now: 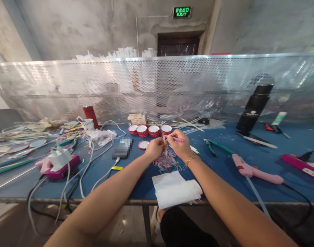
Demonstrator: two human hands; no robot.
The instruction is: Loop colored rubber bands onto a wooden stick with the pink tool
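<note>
My right hand [181,146] is closed round a pink pen-like tool [178,139], its tip pointing left toward my other hand. Between the fingertips of my left hand [156,149] is a narrow pale strip [165,144], held roughly upright; its exact kind is unclear. The tool's tip is close to the strip, and whether they touch cannot be made out. Just below both hands lies a tangle of thin coloured strands [167,162]. Red-sided round pieces with white tops [154,130] stand in a row behind the hands, and a flatter one [143,145] lies beside my left hand.
Folded white tissue [177,192] lies at the table's front edge. To the right are green-handled pliers [218,145], a pink glue gun [254,170] and a black bottle [254,107]. Leftward are a phone [122,148], white cables and a purple power strip [63,168]. A perforated metal screen [157,85] runs behind.
</note>
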